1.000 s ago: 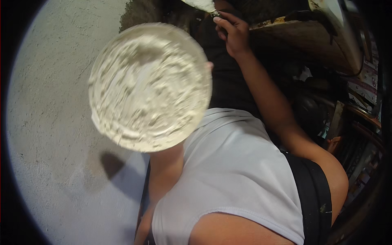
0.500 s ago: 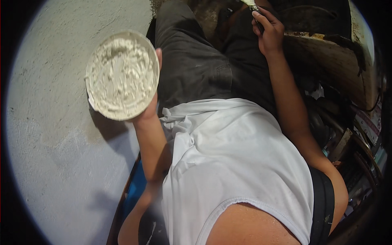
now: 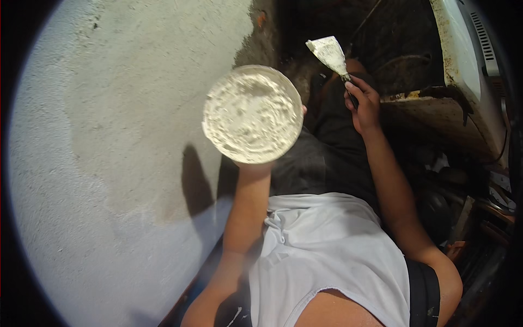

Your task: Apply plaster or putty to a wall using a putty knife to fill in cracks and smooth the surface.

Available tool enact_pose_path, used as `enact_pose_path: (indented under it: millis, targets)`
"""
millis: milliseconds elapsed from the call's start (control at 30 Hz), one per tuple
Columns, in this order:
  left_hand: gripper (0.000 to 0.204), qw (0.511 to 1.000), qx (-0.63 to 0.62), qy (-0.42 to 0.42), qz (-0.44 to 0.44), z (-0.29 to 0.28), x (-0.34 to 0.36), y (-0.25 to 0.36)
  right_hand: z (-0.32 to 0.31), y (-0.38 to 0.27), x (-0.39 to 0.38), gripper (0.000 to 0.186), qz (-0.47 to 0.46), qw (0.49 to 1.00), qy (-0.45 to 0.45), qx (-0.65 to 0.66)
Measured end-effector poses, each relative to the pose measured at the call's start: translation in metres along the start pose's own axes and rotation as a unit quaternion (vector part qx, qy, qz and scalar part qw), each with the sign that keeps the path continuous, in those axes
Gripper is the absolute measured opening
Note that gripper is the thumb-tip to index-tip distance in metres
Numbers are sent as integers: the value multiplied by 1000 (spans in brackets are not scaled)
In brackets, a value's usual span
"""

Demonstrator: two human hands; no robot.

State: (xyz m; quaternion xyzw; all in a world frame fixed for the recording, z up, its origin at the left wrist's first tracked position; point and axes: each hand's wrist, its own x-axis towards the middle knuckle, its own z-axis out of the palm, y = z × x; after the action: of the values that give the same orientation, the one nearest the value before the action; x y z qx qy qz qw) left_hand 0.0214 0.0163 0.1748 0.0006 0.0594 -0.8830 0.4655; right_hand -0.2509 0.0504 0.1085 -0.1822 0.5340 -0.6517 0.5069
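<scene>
A round, pale tub of whitish filler paste is held up in front of me, its open mouth facing me. My left hand supports it from behind; only a fingertip shows past the rim, and the other fingers are hidden. To the right of the tub, my right hand is wrapped around the dark handle of a putty knife. The knife's blade points up and left, coated with the same whitish paste. The blade and the tub are apart.
A rough wall fills the left side, with a greyish-beige patch beside whiter areas. On the right stands a rusty-edged white appliance. Below it lies dark clutter. My legs in dark trousers stretch out beneath the tub.
The tub has moved right in view, away from the left edge, and faces me more squarely. The putty knife's blade has come lower and fully into view. More of the appliance shows.
</scene>
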Motion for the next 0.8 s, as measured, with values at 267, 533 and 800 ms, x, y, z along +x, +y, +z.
enact_pose_path:
  millis: [267, 533, 800]
  targets:
    - [90, 965, 171, 196, 11, -3, -30, 3, 0, -1, -1, 25, 38, 998, -15, 49]
    - [74, 973, 143, 179, -19, -31, -48, 28, -8, -1, 2, 22, -21, 998, -58, 4]
    - [78, 959, 50, 247, -131, -30, -40, 34, 20, -10, 0, 27, -25, 995, -94, -5]
